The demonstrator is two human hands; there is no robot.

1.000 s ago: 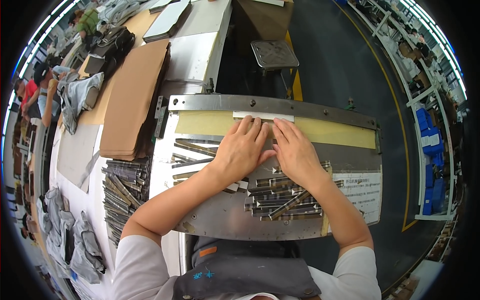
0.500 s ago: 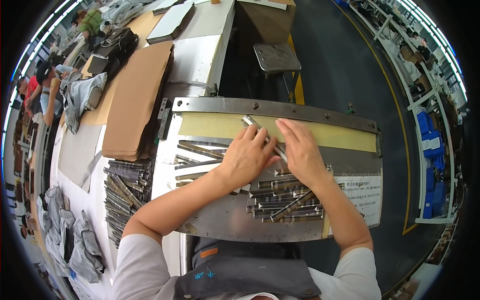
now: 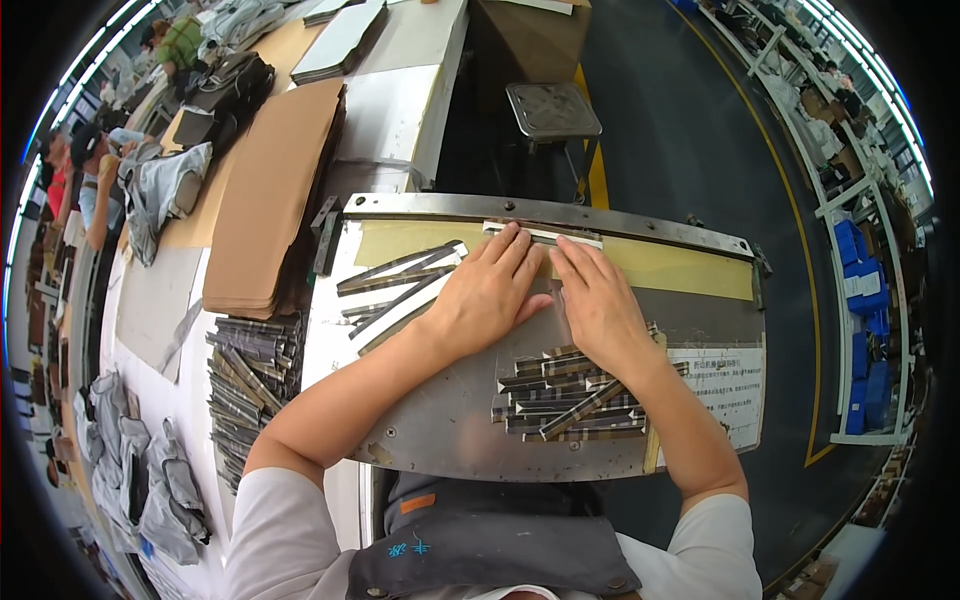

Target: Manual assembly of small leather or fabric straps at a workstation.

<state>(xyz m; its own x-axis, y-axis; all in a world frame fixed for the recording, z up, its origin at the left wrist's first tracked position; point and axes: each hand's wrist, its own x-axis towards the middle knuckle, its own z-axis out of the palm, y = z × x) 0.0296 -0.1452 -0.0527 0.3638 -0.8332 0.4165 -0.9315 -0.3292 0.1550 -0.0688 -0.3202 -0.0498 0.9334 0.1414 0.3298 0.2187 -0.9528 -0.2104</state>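
a person's bare hands lie side by side, palms down, over a metal-topped table [image 3: 440, 440]. the task's thing, a narrow pale strip [image 3: 541, 236], lies crosswise near the table's far edge, just on the near side of a long metal bar [image 3: 420, 205] with round fastenings. the left hand [image 3: 488, 290] stretches its fingers forward, lying nearly together, their tips at the strip; its thumb points inward toward the other hand. the right hand [image 3: 603, 305] lies likewise, fingers extended and close together, tips at the strip's near edge. neither set of fingers is clamped on anything; how firmly they press cannot be told.

beneath the strip and to both sides runs a pale yellow band [image 3: 690, 268]. left of the left hand, dark-and-white strips [image 3: 400, 266] lie loosely slanted; between the forearms, a heap of dark checked strips [image 3: 560, 398] lies mostly crosswise, with one slanting over the others. a printed white sheet [image 3: 725, 400] lies on the table, partly behind the right forearm. farther left are a dense pile of dark strips [image 3: 243, 385] and a stack of brown sheets [image 3: 270, 200]. a metal stool [image 3: 553, 108] stands beyond the bar.
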